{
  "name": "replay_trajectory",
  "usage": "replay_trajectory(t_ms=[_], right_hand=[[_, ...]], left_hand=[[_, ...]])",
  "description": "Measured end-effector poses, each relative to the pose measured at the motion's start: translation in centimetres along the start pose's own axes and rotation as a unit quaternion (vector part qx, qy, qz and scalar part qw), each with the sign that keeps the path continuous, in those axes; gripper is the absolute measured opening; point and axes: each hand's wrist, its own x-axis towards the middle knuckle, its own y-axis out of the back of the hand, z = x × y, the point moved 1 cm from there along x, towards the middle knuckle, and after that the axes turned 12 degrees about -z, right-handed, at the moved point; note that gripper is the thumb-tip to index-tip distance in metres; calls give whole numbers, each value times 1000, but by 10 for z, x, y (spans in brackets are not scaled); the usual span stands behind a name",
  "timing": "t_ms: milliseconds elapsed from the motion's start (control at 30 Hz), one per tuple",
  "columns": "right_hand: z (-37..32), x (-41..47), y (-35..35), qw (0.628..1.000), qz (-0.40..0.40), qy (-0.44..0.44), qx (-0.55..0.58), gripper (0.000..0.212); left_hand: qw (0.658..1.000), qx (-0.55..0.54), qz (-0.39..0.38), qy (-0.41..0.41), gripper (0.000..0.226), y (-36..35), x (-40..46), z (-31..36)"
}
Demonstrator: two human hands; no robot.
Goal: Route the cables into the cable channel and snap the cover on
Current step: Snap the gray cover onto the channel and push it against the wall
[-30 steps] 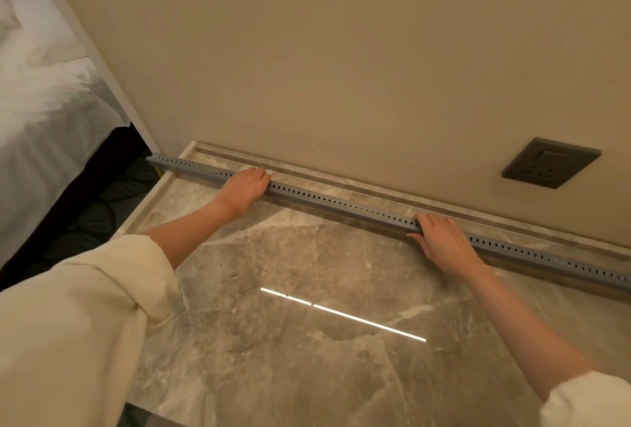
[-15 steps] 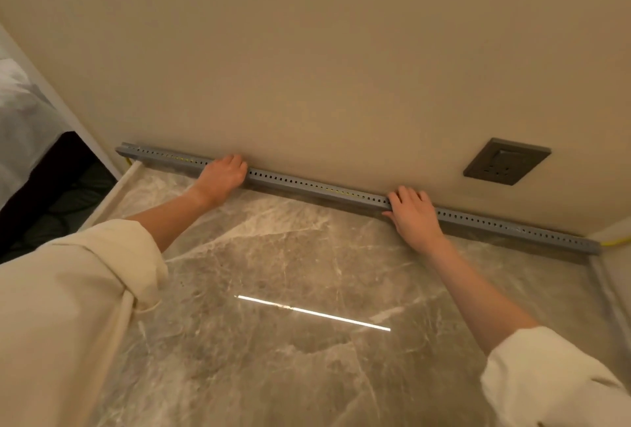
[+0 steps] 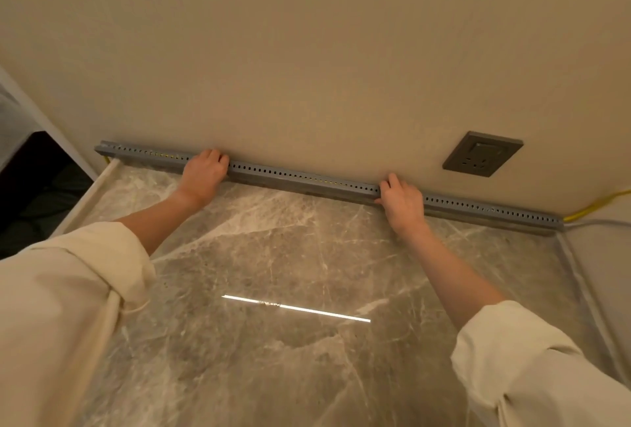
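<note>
A long grey perforated cable channel (image 3: 300, 179) lies along the back edge of the marble tabletop, against the beige wall. My left hand (image 3: 204, 172) grips it left of the middle, fingers curled over its top. My right hand (image 3: 402, 203) holds it right of the middle in the same way. A yellow cable (image 3: 596, 204) and a grey cable (image 3: 597, 223) come out of the channel's right end; yellow shows faintly through the holes near the left end. I cannot tell whether the cover is separate from the channel.
A dark wall socket (image 3: 482, 154) sits above the channel at the right. The marble tabletop (image 3: 273, 256) has a raised rim on the left (image 3: 85, 198) and right (image 3: 587, 293). A bed with white bedding (image 3: 13, 119) lies beyond the left edge.
The view has swung right, so the channel's right end and the cables now show. Both hands stay on the channel, which now sits tight against the wall.
</note>
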Motion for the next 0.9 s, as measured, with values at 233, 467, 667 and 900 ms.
replay_trajectory(t_ms=[233, 467, 667, 900], right_hand=[[10, -1, -3, 999, 7, -16, 27, 22], [9, 1, 0, 998, -7, -28, 51, 26], [2, -3, 0, 998, -7, -48, 50, 25], [-2, -12, -5, 997, 17, -63, 40, 25]], left_hand=[[999, 22, 18, 19, 22, -5, 3, 0], [997, -70, 18, 41, 8, -5, 4, 4], [993, -103, 23, 51, 22, -8, 0, 8], [993, -109, 24, 37, 26, -12, -7, 8]])
